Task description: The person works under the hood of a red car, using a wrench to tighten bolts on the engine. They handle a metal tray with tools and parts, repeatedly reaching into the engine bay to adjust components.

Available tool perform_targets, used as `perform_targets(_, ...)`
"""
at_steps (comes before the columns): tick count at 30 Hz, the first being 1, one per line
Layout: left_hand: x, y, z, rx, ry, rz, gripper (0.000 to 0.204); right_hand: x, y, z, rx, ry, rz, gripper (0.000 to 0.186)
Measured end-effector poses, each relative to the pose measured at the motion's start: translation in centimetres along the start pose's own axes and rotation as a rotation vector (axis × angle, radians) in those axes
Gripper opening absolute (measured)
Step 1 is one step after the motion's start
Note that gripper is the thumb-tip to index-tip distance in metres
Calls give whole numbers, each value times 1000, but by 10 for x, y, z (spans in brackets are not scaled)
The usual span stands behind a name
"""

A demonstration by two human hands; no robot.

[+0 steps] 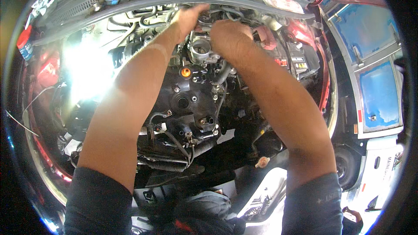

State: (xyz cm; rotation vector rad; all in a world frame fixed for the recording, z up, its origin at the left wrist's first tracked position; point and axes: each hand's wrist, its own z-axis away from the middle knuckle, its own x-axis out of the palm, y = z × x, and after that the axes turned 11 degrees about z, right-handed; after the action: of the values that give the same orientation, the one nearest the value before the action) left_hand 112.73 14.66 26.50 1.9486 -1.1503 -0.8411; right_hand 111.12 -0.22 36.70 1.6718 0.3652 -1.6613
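Observation:
Both my arms reach over a car's engine to its far side. My left hand [188, 21] is stretched out behind the round metal throttle body [200, 49], with a finger extended to the right; its other fingers are partly hidden. My right hand [231, 34] is curled just to the right of the throttle body, knuckles up. Its fingertips, and whatever they grip, are out of sight behind the hand. Nearer to me lies the black engine valve cover [198, 109], with an orange cap [186, 72] and a round dark opening [182, 101].
A battery [300, 63] sits at the right. Loose tools lie along the cowl [143, 6] at the back. A red-capped bottle [25, 47] stands far left, near bright glare. A radiator cap [262, 162] is at the front. Blue panels [370, 35] stand beyond the right fender.

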Motion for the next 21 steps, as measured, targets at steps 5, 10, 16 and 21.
perform_targets(5,5,5,-6,-503,82,306,30,0,0,3,-15,27,77,28)
perform_targets(10,0,12,-12,-433,-34,135,41,6,4,-6,-180,-50,-8,26)
perform_targets(16,35,30,-13,-231,303,-244,58,32,42,-33,-54,116,129,29)
perform_targets(21,15,7,-35,-286,-141,-603,25,41,32,-19,-160,114,-406,38)
